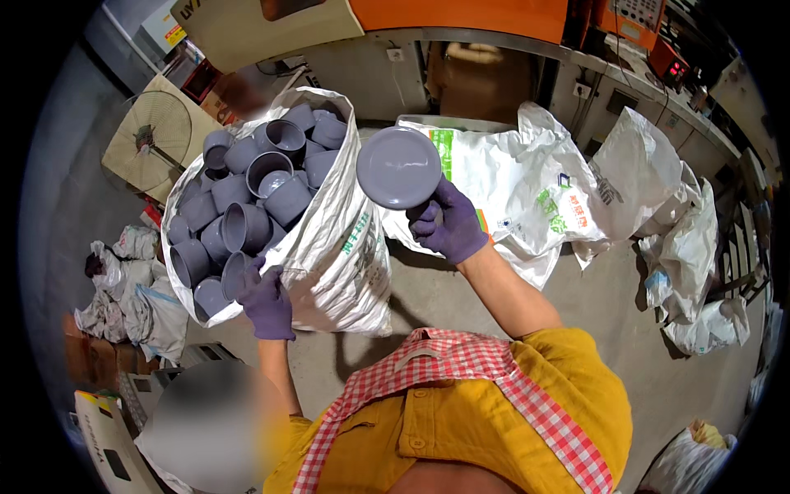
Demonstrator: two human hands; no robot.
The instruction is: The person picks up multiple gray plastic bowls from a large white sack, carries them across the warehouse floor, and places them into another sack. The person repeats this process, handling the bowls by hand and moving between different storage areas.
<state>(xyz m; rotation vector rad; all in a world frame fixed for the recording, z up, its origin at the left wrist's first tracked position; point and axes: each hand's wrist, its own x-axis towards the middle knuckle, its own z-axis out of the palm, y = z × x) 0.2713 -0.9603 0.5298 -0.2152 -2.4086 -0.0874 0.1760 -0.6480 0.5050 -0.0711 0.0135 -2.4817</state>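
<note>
My right hand (447, 224), in a purple glove, holds up a grey round saucer-like piece (399, 167) by its lower right edge. Its flat round face with a raised rim is toward me; its other side is hidden. My left hand (268, 306), also gloved in purple, is at the near right rim of a large white woven sack (350, 255). Its fingers are closed beside a grey cup (235, 275), and a thin strip shows by them; what they grip is unclear. Many grey cups (288, 200) lie jumbled, filling the sack to its rim.
Beyond my right hand, flattened white sacks (510, 177) lie on the floor, with more crumpled sacks (634, 165) farther right. A floor fan (148, 136) stands at the left. A large machine (461, 16) with an orange panel spans the back. Bundled bags (136, 288) sit at left.
</note>
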